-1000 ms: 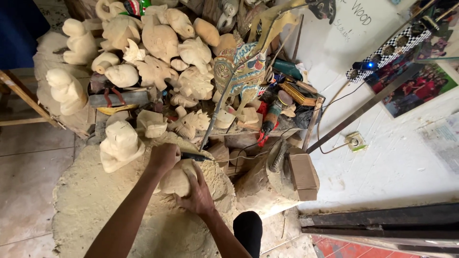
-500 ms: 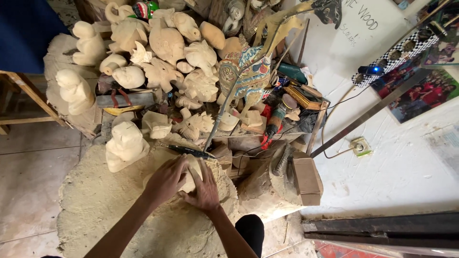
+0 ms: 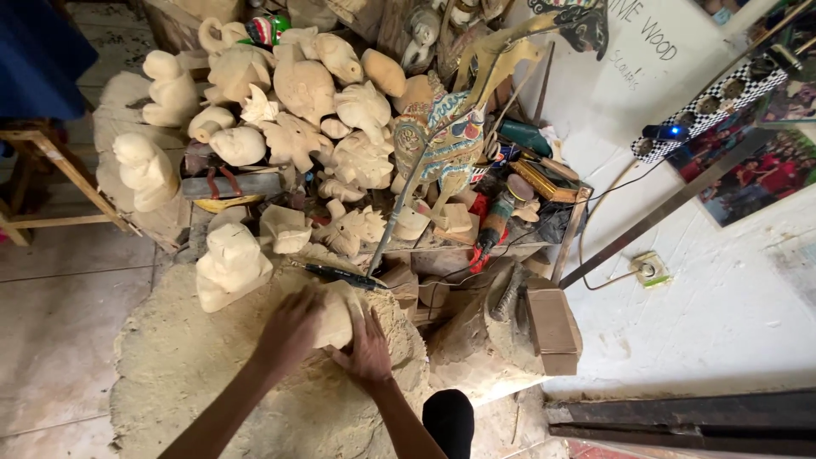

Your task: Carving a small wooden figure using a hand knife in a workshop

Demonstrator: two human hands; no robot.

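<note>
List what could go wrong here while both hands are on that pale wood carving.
1. A dark-handled tool lies just beyond the pale carving that the left hand and right hand grip; a slip forward could bring the fingers onto it.
2. The unfinished carvings are piled loosely just above; a bump might topple one.
3. The sawdust mound looks soft, so the piece may shift.

We see a pale cream wooden carving (image 3: pixel 336 319); at one o'clock a painted figure (image 3: pixel 442 140) patterned blue, red and gold, and at two o'clock a black-and-white checkered cloth (image 3: pixel 722 98).
</note>
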